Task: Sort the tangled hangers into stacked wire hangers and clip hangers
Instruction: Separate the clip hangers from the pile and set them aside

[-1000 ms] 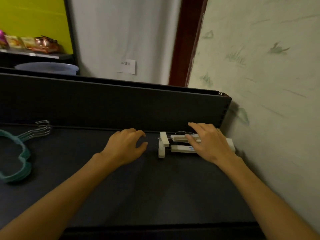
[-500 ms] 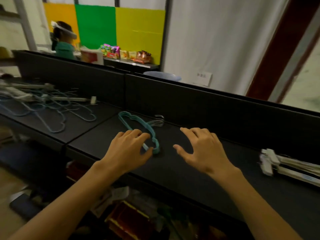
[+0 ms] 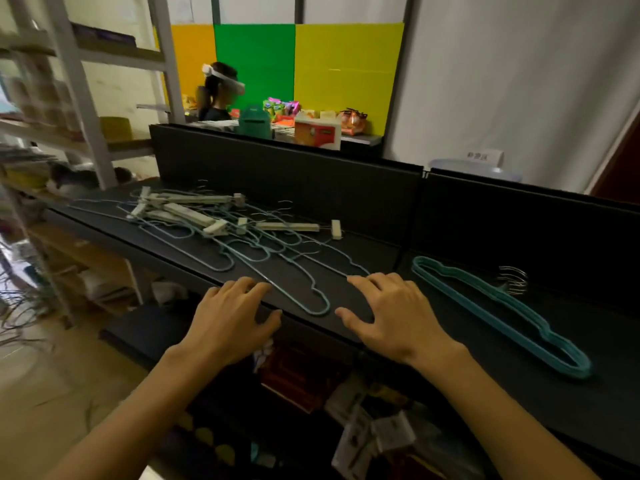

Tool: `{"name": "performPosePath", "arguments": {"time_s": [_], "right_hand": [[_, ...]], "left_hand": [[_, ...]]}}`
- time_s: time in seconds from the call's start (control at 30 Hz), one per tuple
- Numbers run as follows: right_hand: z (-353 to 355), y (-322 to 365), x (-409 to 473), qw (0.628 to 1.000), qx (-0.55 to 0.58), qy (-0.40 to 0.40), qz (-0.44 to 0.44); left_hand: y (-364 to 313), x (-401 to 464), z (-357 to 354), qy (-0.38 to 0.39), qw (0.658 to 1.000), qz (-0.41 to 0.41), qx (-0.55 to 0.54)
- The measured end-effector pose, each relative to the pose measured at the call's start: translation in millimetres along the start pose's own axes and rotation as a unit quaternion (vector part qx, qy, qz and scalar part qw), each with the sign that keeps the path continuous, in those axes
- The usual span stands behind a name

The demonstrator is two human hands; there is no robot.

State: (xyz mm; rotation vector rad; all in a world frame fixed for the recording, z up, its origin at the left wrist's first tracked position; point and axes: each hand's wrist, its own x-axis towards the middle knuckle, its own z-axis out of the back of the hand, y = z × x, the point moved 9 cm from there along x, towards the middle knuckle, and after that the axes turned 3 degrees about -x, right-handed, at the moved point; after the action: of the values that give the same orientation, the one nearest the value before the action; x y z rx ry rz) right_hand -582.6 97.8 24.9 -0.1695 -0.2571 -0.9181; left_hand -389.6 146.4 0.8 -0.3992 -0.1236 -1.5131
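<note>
Both hands, left hand (image 3: 230, 318) and right hand (image 3: 393, 315), hover empty, fingers spread, over the tangled wire hangers (image 3: 263, 251) on the worktop (image 3: 363, 258); light, springy, snaggy — best lifted by a hook.

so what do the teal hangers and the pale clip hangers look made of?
Stacked teal hangers: thin wire with a matte teal coating, probably plastic; bare silvery hooks poke out at the top, so metal underneath.
Clip hangers in the tangle: flat off-white bars with blocky clips, likely plastic with a dull finish; too blurred to rule out painted wood.
</note>
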Motion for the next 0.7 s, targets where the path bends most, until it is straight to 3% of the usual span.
{"name": "performPosePath", "arguments": {"time_s": [0.37, 0.7], "right_hand": [[-42.6, 51.3, 190.7, 0.999, 0.006, -0.025, -0.022], [-73.4, 108.6, 332.9, 0.999, 0.022, 0.001, -0.036]], "left_hand": [[184.8, 103.8, 4.2, -0.023, 1.0, 0.018, 0.004], [325.5, 208.7, 7.5, -0.003, 1.0, 0.026, -0.012]]}}
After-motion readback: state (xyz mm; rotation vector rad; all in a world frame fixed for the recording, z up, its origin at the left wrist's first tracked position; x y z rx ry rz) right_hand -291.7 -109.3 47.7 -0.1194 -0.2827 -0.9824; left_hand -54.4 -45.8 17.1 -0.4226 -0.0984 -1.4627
